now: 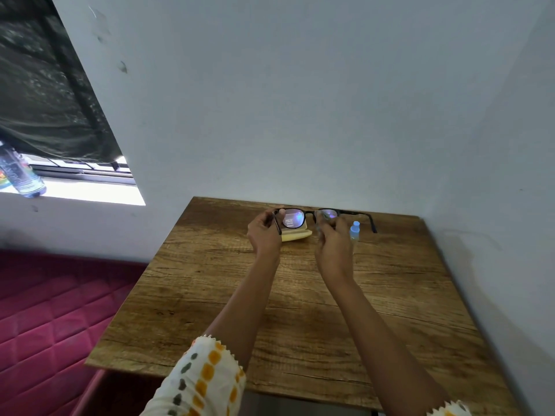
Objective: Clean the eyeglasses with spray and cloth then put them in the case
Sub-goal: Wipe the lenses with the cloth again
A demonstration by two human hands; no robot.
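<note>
The glasses are held up above the far end of the counter with the temples unfolded, so they are not in a case yet. The left hand pinches the frame at its left hinge. The right hand pinches the right lens with curled fingers. Something greyish at its fingertips may be the cloth, but it is too small to be sure. The spray stands upright on the counter just beside the right hand, with no hand on it. A yellow thing lies on the counter below the left lens; I cannot tell whether it is case or cloth. By my judgement wiping is in hand, spraying is probably done, and folding and casing are left
</note>
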